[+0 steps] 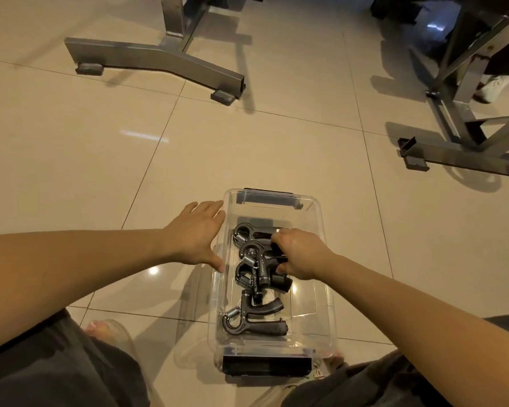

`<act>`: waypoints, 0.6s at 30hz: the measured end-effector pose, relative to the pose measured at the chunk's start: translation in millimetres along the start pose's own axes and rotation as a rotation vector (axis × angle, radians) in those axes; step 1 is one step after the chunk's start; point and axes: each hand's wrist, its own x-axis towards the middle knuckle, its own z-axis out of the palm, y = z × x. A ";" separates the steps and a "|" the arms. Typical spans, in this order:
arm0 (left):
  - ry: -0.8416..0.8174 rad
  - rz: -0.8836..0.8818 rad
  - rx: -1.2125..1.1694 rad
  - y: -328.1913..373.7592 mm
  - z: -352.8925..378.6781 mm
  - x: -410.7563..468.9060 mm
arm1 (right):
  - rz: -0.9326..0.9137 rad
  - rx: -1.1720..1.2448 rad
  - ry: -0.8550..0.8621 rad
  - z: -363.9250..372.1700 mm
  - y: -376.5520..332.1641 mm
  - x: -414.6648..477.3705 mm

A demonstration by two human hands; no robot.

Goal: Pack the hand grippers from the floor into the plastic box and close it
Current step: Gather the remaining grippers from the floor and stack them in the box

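Note:
A clear plastic box (321, 218) with black latches at both ends stands open on the tiled floor between my knees. Several black hand grippers with steel springs lie inside it; the nearest one (253, 318) lies alone at the near end, the others are stacked in the middle. My right hand (300, 254) is inside the box, fingers closed on the handles of a hand gripper (256, 254) on top of the stack. My left hand (197, 235) rests flat against the box's left wall, fingers spread. No lid shows.
A steel frame foot (159, 63) stands on the floor beyond the box at the left. Another steel frame (459, 151) stands at the right, with a person's shoe (491, 86) behind it. My sandalled feet (106, 330) flank the box.

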 end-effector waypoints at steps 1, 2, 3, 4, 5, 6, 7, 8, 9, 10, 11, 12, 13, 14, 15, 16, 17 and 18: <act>0.003 0.006 -0.005 -0.3 0.3 0.8 | 0.003 -0.013 -0.025 8.7 -3.0 4.2; -0.003 0.012 -0.008 -1.4 0.4 1.5 | 0.005 -0.020 -0.046 18.9 -5.8 7.9; -0.012 0.022 -0.004 -3.2 0.3 2.2 | 0.004 -0.021 -0.060 29.1 -8.5 10.7; -0.021 0.034 0.006 -5.1 0.3 2.7 | 0.003 -0.019 -0.064 38.9 -10.9 12.7; -0.032 0.047 0.018 -6.9 0.5 2.8 | 0.002 -0.022 -0.062 48.1 -12.7 14.2; -0.041 0.056 0.024 -8.1 0.8 2.6 | -0.002 -0.028 -0.059 55.7 -13.7 15.2; -0.046 0.060 0.023 -8.6 1.5 2.7 | -0.005 -0.034 -0.058 61.6 -14.1 16.2; -0.045 0.059 0.018 -8.7 2.5 2.9 | -0.006 -0.039 -0.056 66.8 -13.3 17.3; -0.040 0.057 0.013 -8.5 3.2 3.0 | -0.006 -0.039 -0.052 70.1 -12.0 18.1; -0.037 0.056 0.009 -8.6 3.9 3.3 | -0.004 -0.037 -0.049 73.1 -10.0 19.3; -0.032 0.058 0.006 -8.9 4.4 3.6 | -0.005 -0.031 -0.047 75.4 -7.4 20.6; -0.027 0.060 0.004 -9.3 5.1 3.5 | -0.007 -0.022 -0.049 76.8 -5.0 21.7; -0.023 0.061 0.001 -9.8 5.7 3.3 | -0.013 -0.011 -0.055 77.7 -3.3 22.9; -0.020 0.062 -0.005 -10.3 5.9 3.0 | -0.021 -0.005 -0.057 78.6 -2.5 24.2; -0.020 0.061 -0.013 -10.6 5.9 2.6 | -0.026 -0.002 -0.057 79.4 -2.7 25.7; -0.021 0.062 -0.021 -10.7 5.7 2.4 | -0.027 0.003 -0.054 80.5 -3.4 26.7; -0.021 0.062 -0.026 -10.7 5.4 2.4 | -0.023 0.009 -0.049 82.3 -4.3 27.9; -0.021 0.063 -0.032 -10.6 5.3 2.2 | -0.015 0.017 -0.042 84.7 -5.1 28.7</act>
